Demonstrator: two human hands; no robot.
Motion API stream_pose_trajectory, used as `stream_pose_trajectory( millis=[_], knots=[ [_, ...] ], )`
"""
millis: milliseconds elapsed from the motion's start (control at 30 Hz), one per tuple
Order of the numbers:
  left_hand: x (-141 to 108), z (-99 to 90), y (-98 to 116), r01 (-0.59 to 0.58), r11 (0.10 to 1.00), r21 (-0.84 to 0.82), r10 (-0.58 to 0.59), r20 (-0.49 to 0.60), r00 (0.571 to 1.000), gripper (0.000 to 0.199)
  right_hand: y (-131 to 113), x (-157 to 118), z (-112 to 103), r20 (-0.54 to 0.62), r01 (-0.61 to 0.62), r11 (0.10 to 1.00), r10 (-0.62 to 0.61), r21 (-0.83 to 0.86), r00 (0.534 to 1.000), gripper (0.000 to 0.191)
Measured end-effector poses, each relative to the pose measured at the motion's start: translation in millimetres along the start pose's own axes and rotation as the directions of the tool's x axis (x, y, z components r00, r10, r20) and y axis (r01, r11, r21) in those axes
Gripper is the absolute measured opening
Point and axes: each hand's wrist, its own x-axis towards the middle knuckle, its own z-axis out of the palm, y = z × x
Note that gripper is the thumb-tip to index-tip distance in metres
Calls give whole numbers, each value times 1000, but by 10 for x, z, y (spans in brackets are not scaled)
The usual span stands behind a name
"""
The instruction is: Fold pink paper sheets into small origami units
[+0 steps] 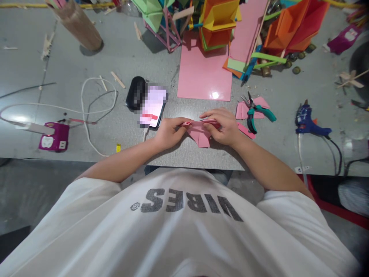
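A folded piece of pink paper (199, 134) is held between my two hands, close to the table's front edge. My left hand (170, 132) pinches its left end between thumb and fingers. On the other side, my right hand (221, 126) grips the right end, thumb pressed on the near face and fingers behind. The paper's lower flap hangs toward me. Just right of my right hand, pliers with teal handles (251, 114) lie on several pink paper pieces (261, 103). Beyond my hands lies a flat pink sheet (205, 77).
A lit phone (154, 105) and black case (136, 93) lie left of my hands. A blue glue gun (309, 120) stands at right. Folded paper shapes in yellow (220, 15) and orange (285, 32) line the back. A purple power adapter (54, 136) with white cable sits at left.
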Motion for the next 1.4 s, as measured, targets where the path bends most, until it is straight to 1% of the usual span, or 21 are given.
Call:
stream_pose_trajectory(
  millis=[100, 233, 333, 567, 700, 800, 867, 1033, 1133, 1200, 1267, 1333, 1400],
  knots=[
    [7, 11, -28, 24, 1000, 4, -24, -12, 1000, 28, -20, 3, -2, 27, -39, 999, 39, 3, 999, 31],
    [21, 19, -60, 20, 1000, -18, -20, -23, 1000, 25, -33, 19, 0, -4, -32, 999, 32, 24, 999, 31],
    [36, 26, -73, 22, 999, -48, -23, -21, 999, 25, -31, 29, 0, -2, -62, 998, 62, 22, 998, 30],
    [75, 33, -77, 67, 986, -152, -69, -10, 998, 23, -1, 28, 2, 0, -104, 992, 104, 73, 995, 18],
    [82, 24, -48, 103, 979, -177, -106, -8, 994, 20, -3, 21, -17, 16, -171, 982, 170, 82, 985, 25],
    [85, 10, -20, 141, 972, -189, -146, -10, 989, 18, 1, 19, -36, 24, -198, 972, 196, 124, 980, 35],
    [88, 2, -4, 150, 968, -201, -155, -9, 988, 18, 4, 23, -52, 43, -203, 968, 199, 145, 979, 40],
    [95, 3, 16, 126, 961, -247, -132, -7, 991, 18, -24, 52, -108, 149, -266, 956, 247, 124, 957, 39],
    [98, 12, 11, 117, 950, -289, -122, 0, 993, 22, -44, 57, -117, 178, -286, 952, 265, 106, 948, 39],
    [101, 15, 3, 135, 946, -295, -134, 26, 991, 25, -44, 51, -101, 171, -274, 957, 256, 95, 952, 36],
    [102, 14, -3, 139, 951, -276, -129, 53, 990, 27, -34, 45, -69, 145, -227, 968, 211, 110, 967, 31],
    [98, 13, -3, 111, 965, -237, -98, 65, 993, 26, -17, 42, -26, 90, -145, 978, 132, 153, 987, 31],
    [82, 12, 1, 62, 979, -194, -54, 47, 997, 24, 3, 41, 22, 3, -64, 977, 64, 203, 998, 35]
  ],
)
